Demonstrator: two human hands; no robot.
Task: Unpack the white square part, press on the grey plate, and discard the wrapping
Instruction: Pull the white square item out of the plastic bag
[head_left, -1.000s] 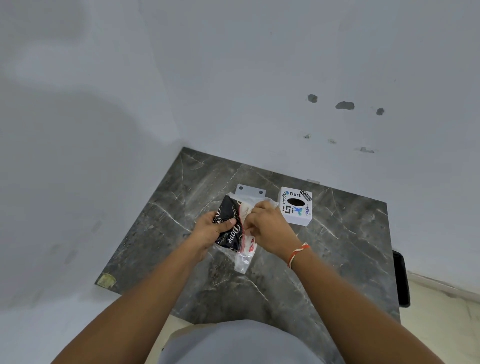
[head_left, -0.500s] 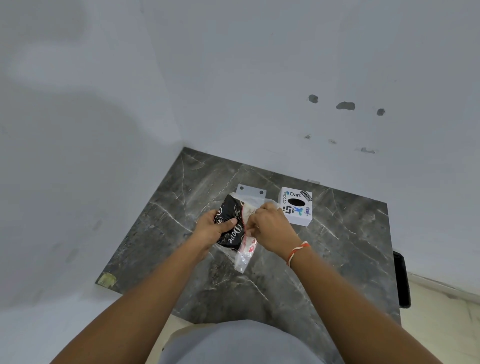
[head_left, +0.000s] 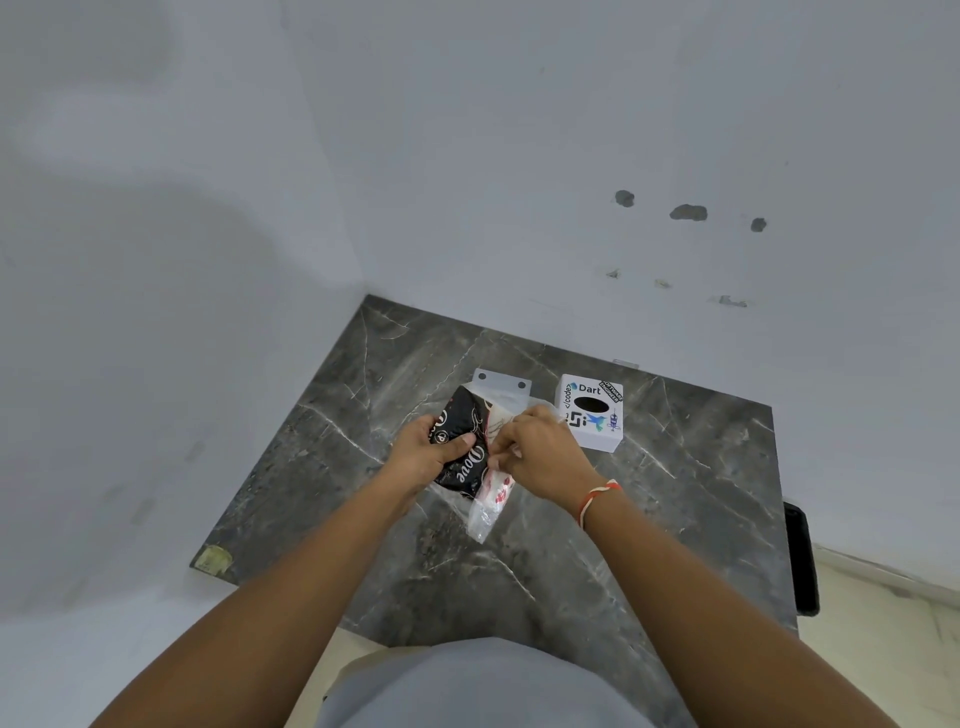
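Observation:
Above the dark marble table (head_left: 675, 519), my left hand (head_left: 423, 457) grips a black printed wrapper (head_left: 462, 447) from its left side. My right hand (head_left: 540, 454) pinches a clear plastic bag with red print (head_left: 491, 501), which hangs down from between the two hands. A grey plate with two holes (head_left: 501, 387) lies flat on the table just behind the hands, partly hidden by them. The white square part itself is hidden inside the wrapping.
A white box with stickers and a dark oval hole (head_left: 589, 410) stands to the right of the grey plate. White walls close in the table at the back and left. A black object (head_left: 800, 556) hangs past the table's right edge.
Both hands stay together over the same spot. The clear bag hangs slightly lower and the right fingers have shifted a little on it.

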